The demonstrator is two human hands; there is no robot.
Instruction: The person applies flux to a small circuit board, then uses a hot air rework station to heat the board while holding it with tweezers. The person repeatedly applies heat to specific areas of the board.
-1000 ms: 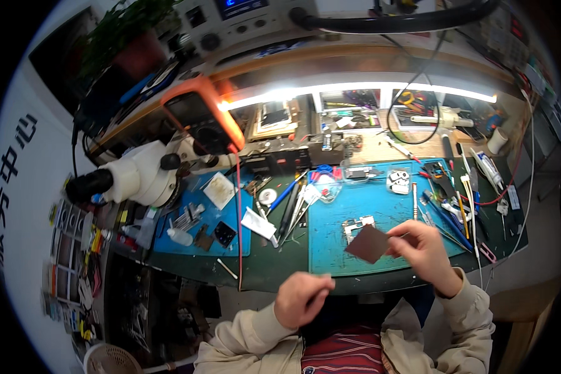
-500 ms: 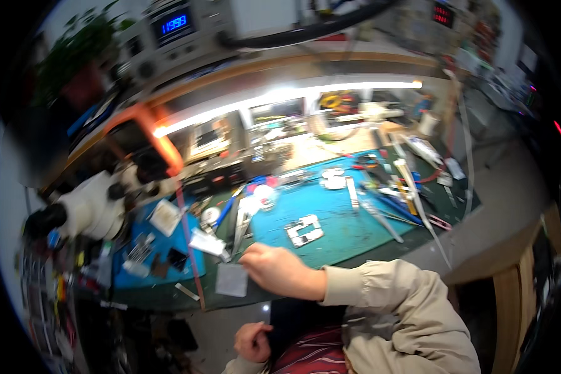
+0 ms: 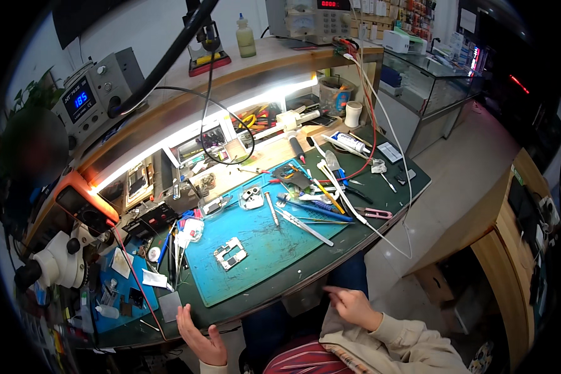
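My left hand (image 3: 199, 340) is at the bench's front edge, fingers spread and thumb apart, holding nothing. Its fingertips are close to a flat grey square (image 3: 169, 306) on the dark green mat. Over my lap, off the bench, hangs my right hand (image 3: 355, 308); its index finger is stretched out, the others are partly curled, and nothing shows in it. A small white frame-shaped part (image 3: 230, 253), perhaps from a phone, lies on the blue work mat (image 3: 262, 268). Tweezers (image 3: 304, 227) lie to its right.
Behind the blue mat are small clear trays (image 3: 251, 197) of parts. Pliers (image 3: 291, 176), cables and tubes crowd the right. A microscope (image 3: 59, 265) and orange multimeter (image 3: 84, 202) stand left. A black hose (image 3: 168, 62) and thin cables hang across the bench.
The view has swung to the right. My right hand has left the grey square and moved back over my lap. My left hand has risen to the bench edge and spread its fingers.
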